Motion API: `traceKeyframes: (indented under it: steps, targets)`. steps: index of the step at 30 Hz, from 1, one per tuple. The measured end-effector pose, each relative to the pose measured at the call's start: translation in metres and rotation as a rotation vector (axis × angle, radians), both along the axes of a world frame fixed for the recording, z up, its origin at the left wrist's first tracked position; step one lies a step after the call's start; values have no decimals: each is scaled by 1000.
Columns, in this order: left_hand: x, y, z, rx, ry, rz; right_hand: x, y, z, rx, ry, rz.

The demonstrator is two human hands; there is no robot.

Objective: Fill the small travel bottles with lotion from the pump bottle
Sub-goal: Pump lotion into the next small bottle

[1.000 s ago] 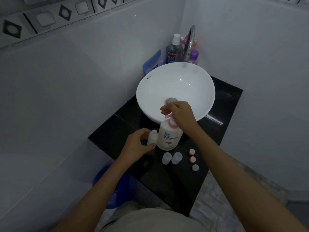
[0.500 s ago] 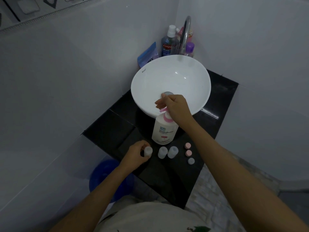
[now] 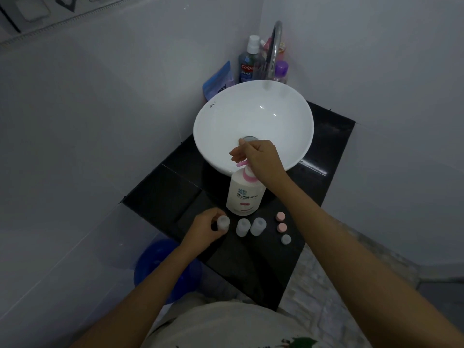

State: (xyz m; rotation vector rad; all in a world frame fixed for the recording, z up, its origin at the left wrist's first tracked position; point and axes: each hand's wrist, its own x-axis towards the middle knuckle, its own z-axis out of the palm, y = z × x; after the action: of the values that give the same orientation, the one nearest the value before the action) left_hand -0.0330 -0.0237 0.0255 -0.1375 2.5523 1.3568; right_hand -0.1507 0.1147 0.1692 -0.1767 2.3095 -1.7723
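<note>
The travel bottle [image 3: 223, 222], earlier raised beside the pump bottle [image 3: 244, 194], is now gripped on the countertop [image 3: 160, 194] by the left hand [image 3: 206, 228]; the pump head [image 3: 242, 164] remains covered by the curled right hand [image 3: 261, 158].

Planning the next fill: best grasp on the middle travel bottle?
Take the middle travel bottle around its body, below the open mouth, coming from the near side. It stands upright and uncapped, the right travel bottle sits close beside it and the pump bottle stands behind, so the front looks freest.
</note>
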Motion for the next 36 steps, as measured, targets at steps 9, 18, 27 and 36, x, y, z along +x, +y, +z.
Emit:
traceKeyframes:
  steps: [9,18,27,36]
  targets:
    - [3,13,12,-255,345,-67,1,0,0,-16,4,-1]
    - [-4,38,12,-532,431,-226,2,0,1,8,15,-6]
    - [5,34,72,168,297,154,1,1,-1,7,28,-3]
    - [-8,7,125,299,406,289,3,2,-1,50,80,3]
